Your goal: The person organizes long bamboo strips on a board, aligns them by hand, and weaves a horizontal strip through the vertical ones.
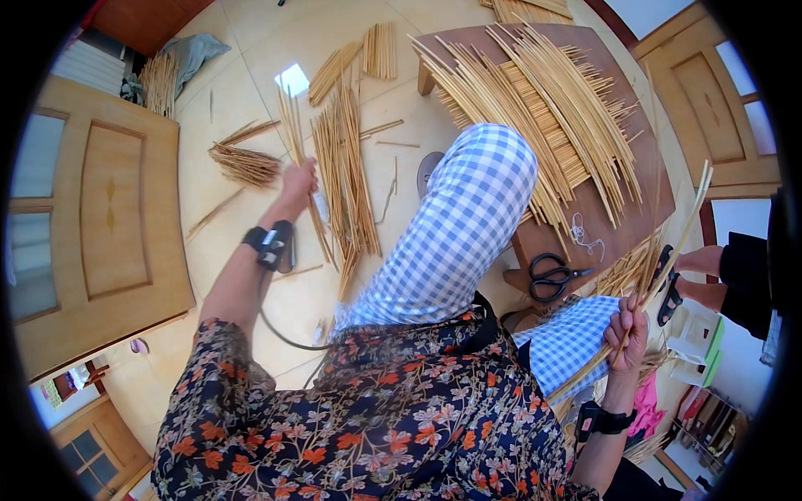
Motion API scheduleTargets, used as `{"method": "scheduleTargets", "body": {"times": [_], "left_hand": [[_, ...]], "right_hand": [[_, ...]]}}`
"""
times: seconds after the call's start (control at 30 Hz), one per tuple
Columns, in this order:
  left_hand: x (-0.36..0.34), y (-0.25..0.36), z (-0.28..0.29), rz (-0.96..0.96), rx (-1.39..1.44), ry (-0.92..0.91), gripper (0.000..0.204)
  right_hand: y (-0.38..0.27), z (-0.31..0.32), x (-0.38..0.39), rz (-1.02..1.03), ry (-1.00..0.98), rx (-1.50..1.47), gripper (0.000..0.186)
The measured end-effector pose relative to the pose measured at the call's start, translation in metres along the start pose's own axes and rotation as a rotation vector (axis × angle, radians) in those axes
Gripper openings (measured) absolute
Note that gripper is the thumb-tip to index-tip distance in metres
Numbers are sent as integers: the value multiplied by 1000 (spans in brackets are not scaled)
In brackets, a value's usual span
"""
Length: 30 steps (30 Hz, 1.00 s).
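Observation:
My left hand [299, 184] is reached forward over the floor, its fingers closed around a small bunch of straw-coloured stalks [292, 125]. Just right of it, a long loose pile of similar stalks [344, 171] lies on the floor tiles. At the right, my right hand [628, 334] grips a few long thin stalks [687, 221], which stick out above and below the fist. Several rows of stalks [576, 113] cover much of the low brown table [647, 167]. Black-handled scissors [548, 278] and tangled white string [589, 240] lie at the table's near end.
Two shorter stalk bundles [380, 52] and a darker brown bundle [251, 164] rest on the floor. My knee in checked cloth [476, 179] stands between pile and table. Another person's legs [700, 260] are at the right. A wooden door [117, 209] is at the left.

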State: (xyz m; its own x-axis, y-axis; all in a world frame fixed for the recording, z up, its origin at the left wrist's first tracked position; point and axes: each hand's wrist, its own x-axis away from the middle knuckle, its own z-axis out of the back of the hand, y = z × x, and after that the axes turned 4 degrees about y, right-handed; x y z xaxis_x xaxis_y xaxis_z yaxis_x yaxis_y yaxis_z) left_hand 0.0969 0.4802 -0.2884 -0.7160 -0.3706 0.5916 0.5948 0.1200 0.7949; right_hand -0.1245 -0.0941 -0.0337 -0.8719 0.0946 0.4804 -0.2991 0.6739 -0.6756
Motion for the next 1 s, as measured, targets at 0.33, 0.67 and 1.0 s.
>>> {"method": "scheduleTargets", "body": {"times": [0.33, 0.67, 1.0], "left_hand": [[-57, -144, -19, -234, -779, 154, 20], [-41, -127, -15, -315, -1015, 199, 44], [-34, -141, 25, -134, -823, 149, 27]], "right_hand": [[-2, -14, 20, 2, 63, 17, 24], [-2, -23, 35, 17, 119, 68, 22], [1, -24, 24, -6, 71, 100, 21]]}}
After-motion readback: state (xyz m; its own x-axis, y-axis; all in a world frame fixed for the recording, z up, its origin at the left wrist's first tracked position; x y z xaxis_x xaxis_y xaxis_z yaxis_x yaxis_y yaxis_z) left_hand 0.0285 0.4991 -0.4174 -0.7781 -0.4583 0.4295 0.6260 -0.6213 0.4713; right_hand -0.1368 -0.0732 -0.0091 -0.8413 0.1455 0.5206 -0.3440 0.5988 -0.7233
